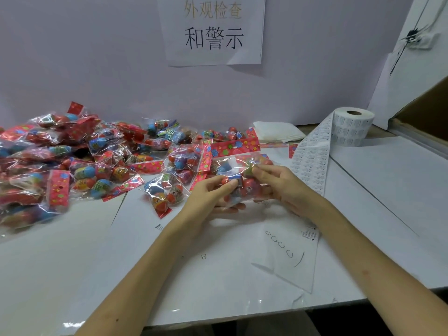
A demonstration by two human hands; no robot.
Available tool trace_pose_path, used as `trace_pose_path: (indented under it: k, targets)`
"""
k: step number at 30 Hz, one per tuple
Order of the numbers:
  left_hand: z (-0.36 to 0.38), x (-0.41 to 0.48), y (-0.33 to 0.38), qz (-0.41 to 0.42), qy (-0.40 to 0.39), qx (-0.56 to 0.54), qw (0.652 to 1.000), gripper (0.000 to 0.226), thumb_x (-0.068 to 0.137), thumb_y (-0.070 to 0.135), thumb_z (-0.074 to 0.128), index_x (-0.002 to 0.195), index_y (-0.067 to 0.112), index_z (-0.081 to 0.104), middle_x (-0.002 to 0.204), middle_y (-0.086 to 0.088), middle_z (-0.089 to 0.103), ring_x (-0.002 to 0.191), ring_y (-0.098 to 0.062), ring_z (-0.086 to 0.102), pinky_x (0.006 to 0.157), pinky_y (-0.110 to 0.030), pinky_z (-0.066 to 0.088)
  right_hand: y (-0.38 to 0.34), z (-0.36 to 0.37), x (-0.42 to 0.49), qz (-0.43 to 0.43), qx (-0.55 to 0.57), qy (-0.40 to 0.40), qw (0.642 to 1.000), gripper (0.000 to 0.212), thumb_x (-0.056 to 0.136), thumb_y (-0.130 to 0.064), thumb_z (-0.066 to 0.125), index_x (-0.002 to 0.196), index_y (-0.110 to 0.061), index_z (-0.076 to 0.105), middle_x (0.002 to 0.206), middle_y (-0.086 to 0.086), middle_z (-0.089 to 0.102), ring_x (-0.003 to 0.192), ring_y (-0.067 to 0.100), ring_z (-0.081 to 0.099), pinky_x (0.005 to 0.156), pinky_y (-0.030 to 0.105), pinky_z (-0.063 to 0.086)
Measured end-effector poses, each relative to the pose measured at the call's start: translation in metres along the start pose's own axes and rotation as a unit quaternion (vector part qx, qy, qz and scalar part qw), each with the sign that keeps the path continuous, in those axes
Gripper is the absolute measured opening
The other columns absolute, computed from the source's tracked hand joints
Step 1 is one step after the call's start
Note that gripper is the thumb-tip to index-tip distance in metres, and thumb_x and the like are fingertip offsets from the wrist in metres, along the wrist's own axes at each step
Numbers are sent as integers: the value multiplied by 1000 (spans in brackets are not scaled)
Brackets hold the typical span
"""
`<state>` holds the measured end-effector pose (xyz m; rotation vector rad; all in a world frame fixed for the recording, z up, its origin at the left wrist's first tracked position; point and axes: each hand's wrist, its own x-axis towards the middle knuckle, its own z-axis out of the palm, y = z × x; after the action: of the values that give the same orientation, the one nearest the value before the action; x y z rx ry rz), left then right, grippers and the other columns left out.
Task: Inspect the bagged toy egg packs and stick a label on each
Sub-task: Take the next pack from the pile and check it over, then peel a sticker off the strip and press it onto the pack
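As seen from head height, far left: a heap of bagged toy egg packs point(60, 161), clear film over red and blue eggs, red flowered header cards, piled on the white table point(60, 263) against the lilac wall. Just right of the heap, a loose pack point(164, 192) lying flat, apart from both hands. At centre, the left hand point(213, 195), palm up under the lower end of the held pack point(232, 166), thumb curled over the top, fingers wrapped beneath. High on the wall above, a paper sign point(213, 30) with large printed characters. The held pack itself raised just above the table between the two hands, header card pointing away toward the wall. Behind it, near the wall, a folded white cloth point(276, 134). Next, the right hand point(281, 185), fingertips pinching the pack's upper right side through the film. Flat on the table under the right forearm, a translucent sheet point(286, 251) marked with small circles. Farther right, a label strip point(312, 154) trailing down across the table from a white label roll point(351, 127) standing on end. At the right edge, part of a cardboard box point(424, 112).
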<state>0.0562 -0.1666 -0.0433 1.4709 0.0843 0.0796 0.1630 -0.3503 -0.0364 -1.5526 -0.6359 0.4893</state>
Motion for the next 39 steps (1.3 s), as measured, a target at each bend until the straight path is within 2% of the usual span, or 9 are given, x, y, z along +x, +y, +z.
trace_pose_path:
  k: [3,6,9,15,18,23,30,34,39]
  targets:
    - [-4,1,4,-11,13,-51,999,39,91,33,70,118,6,70,106,-16,77,89,-36,77,74,-34,63,-5,-11,1,-5,0,50,999,31,96,-45,57,104,-24,79,102,7,79,89,25,76,72,30,56]
    - [-10,3,6,-26,40,-61,997,39,94,41,65,116,9,71,109,-15,77,94,-34,76,77,-34,63,-5,-36,-3,-53,-138,109,983,17,97,-24,67,111,-30,76,109,-8,77,106,9,71,92,32,50]
    - [-12,5,4,-52,50,-88,994,31,99,42,60,106,16,74,111,-12,77,103,-32,74,91,-41,60,-6,-55,-10,2,-308,86,948,46,85,-29,82,128,-38,67,138,-18,60,131,4,51,109,33,37]
    - [-12,3,6,-76,53,-133,987,36,99,46,58,117,17,70,116,-11,76,108,-32,73,95,-42,58,-11,-77,-28,119,-327,-35,937,84,71,-40,90,143,-51,48,146,-24,40,135,2,34,111,29,28]
    - [-12,4,7,-78,55,-145,985,38,98,47,58,116,16,70,114,-14,76,104,-33,74,94,-42,57,-16,-81,-33,102,-295,15,950,71,76,-31,88,138,-41,57,143,-20,52,133,3,46,110,27,37]
    - [-11,7,5,-86,41,-135,986,44,97,50,55,101,14,80,115,-16,76,99,-30,75,90,-40,54,-18,-70,-69,-21,-255,117,960,18,87,-14,79,98,-28,78,103,-10,77,100,12,71,95,34,56]
    - [-4,6,1,-99,8,-129,987,43,101,42,52,120,8,70,117,-20,74,107,-36,73,90,-41,55,2,-53,-130,63,-402,22,913,51,71,-44,89,117,-54,68,133,-47,49,125,-24,41,101,5,30]
    - [-5,6,2,-95,22,-126,987,41,101,40,52,121,9,70,116,-20,75,105,-37,74,87,-42,56,13,-50,-135,65,-362,48,929,47,77,-43,85,120,-54,68,137,-47,47,131,-20,39,110,19,31]
    - [-5,6,2,-93,28,-126,987,39,101,41,54,121,12,69,116,-19,75,104,-38,74,88,-44,55,17,-50,-134,57,-321,81,942,34,82,-31,84,110,-49,74,127,-44,57,123,-20,49,100,10,36]
